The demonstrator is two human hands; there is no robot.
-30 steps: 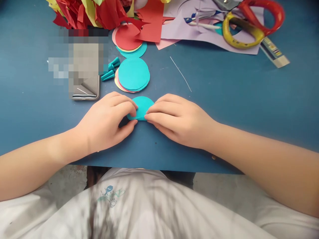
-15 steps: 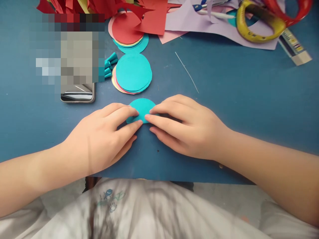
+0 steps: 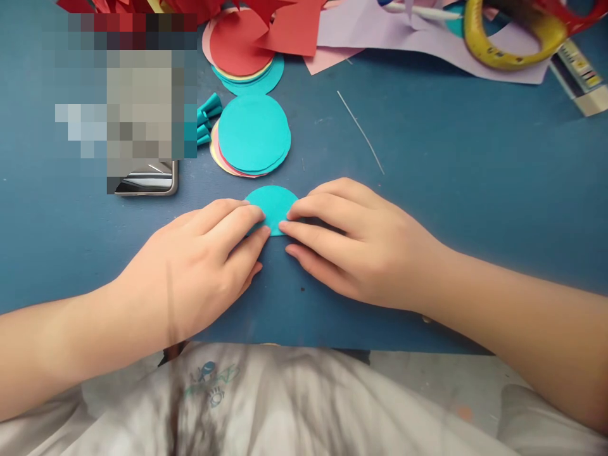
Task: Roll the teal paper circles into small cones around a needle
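A turquoise paper circle folded in half (image 3: 272,206) lies on the blue table, its curved side away from me and its straight fold towards me. My left hand (image 3: 204,253) holds down its left part with bent fingers, the thumb below the fold. From the other side my right hand (image 3: 361,244) holds the right part under its fingertips, and its thumb rests apart on the table. Both hands partly cover the paper. Just beyond sits a stack of paper circles (image 3: 254,134), turquoise on top, with pink and yellow edges showing.
Farther back lies another stack of circles, topped with a red circle (image 3: 242,44). Small rolled turquoise cones (image 3: 208,114) sit beside a partly blurred phone (image 3: 147,180). Lilac paper (image 3: 394,47), yellow-handled scissors (image 3: 515,60), an eraser (image 3: 586,82) and a thin white strip (image 3: 360,132) lie around.
The view has shifted slightly, so the things at the back sit higher in the picture. Both hands stay on the folded paper in nearly the same pose.
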